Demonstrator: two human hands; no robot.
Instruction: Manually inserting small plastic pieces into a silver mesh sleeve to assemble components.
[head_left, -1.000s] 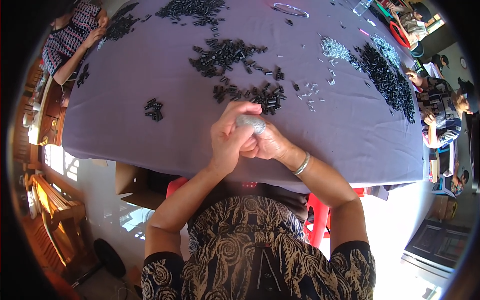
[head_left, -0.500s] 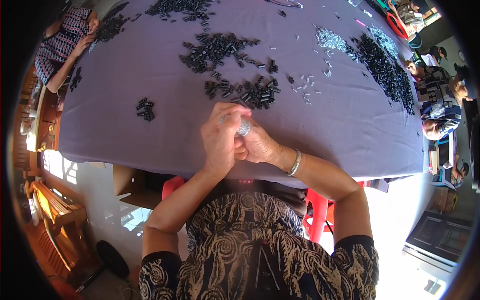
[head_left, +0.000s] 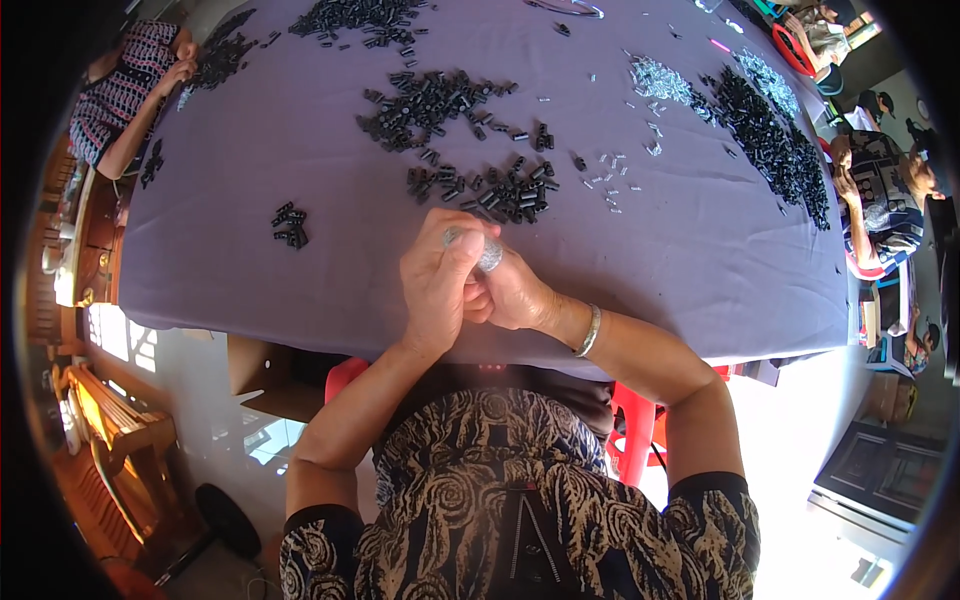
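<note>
At my fingers: left hand (head_left: pixel 430 275) and right hand (head_left: pixel 522 288) clasped; on what, I can't tell.
Beyond fingers: black cylinders (head_left: pixel 522 196), likely light, stiff; pinch mid-barrel.

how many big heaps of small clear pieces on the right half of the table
2: an inner heap left of the long black heap, an outer heap right of its far end. More may lie out of frame.
</note>
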